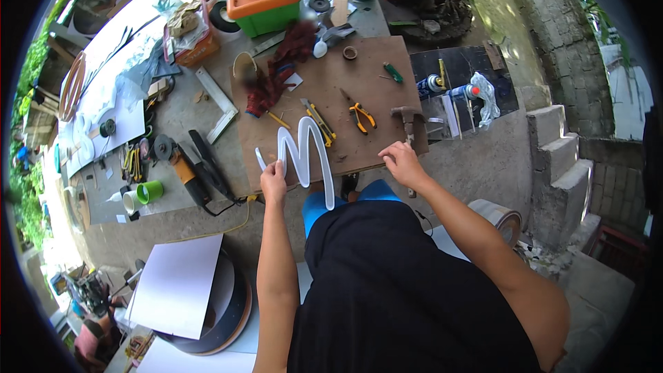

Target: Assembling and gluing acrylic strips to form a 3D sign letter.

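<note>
My left hand (274, 181) is closed around the left part of a white letter-shaped piece (304, 159) with tall rounded arches. It is held over the near edge of the brown board (259, 145), its right leg reaching past that edge. My right hand (404, 164) is over the board's near right corner, fingers bent and apart, with nothing visible in them. Beneath it passes the handle of a hammer (407, 115); whether they touch is unclear. On the board lie yellow-handled pliers (361, 117), a yellow utility knife (320, 124), a green-handled tool (393, 72) and a tape roll (350, 53).
A dark red cloth (286, 59) lies at the board's far left. An angle grinder (181, 171) and a metal square (219, 103) rest further left. Behind stands an orange-and-green toolbox (266, 7). Spray cans (464, 91) are at right, near concrete steps (561, 145).
</note>
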`<state>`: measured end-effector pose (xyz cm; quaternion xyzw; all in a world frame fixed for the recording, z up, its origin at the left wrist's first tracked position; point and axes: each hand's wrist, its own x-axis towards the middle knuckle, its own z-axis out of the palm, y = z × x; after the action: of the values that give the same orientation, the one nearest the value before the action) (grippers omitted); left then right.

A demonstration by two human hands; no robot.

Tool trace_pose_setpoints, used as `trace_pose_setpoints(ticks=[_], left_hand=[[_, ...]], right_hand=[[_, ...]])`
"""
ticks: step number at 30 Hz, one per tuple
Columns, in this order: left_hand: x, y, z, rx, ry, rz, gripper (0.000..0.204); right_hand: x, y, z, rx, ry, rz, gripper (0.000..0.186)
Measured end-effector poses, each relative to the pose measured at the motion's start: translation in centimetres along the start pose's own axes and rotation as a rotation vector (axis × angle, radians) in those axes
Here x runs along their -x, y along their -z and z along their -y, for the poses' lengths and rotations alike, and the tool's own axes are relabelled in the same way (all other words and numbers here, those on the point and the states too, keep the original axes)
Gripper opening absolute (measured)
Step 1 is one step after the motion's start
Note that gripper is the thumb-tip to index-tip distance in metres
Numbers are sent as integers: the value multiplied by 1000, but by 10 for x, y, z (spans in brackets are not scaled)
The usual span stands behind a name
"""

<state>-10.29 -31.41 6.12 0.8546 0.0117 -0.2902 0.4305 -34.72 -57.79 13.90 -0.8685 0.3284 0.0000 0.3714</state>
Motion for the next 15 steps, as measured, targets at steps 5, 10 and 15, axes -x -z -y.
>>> trace_pose_setpoints(ticks=[5,10,15], left_hand=[[-11,1,20,24,-29,20,40],[-14,-1,27,71,-18,42,39],[-20,-2,30,83,6,84,39]], right_hand=[[2,-6,-1,-1,15,-3,12],[11,-12,-15,-19,-2,-45,11],[16,-10,-26,-21,-3,-69,11]])
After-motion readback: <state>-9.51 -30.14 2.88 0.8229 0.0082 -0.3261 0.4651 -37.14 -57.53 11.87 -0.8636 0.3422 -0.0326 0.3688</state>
